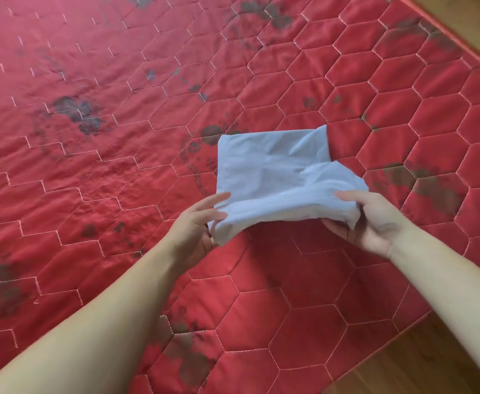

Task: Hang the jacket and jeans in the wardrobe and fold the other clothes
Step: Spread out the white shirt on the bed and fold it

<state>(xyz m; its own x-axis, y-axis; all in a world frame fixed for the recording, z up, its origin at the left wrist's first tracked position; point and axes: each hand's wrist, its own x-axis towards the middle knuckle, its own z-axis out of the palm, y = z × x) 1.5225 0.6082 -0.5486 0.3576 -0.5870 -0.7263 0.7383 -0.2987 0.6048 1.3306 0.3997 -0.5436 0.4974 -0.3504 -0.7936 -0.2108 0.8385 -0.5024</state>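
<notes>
A small light blue garment (278, 172), folded into a rough rectangle, lies on the red quilted bed cover (105, 166) right of centre. Its near edge is lifted off the cover. My left hand (197, 226) grips the near left corner, thumb on top and fingers underneath. My right hand (372, 220) holds the near right corner the same way, with a fold of cloth hanging over its palm. The far edge of the garment still rests on the cover. No jacket or jeans show in view.
The red cover has white hexagon stitching and dark floral patches. Its edge runs along the right side and bottom right corner, where wooden floor (420, 362) shows. More floor (474, 27) appears at the top right.
</notes>
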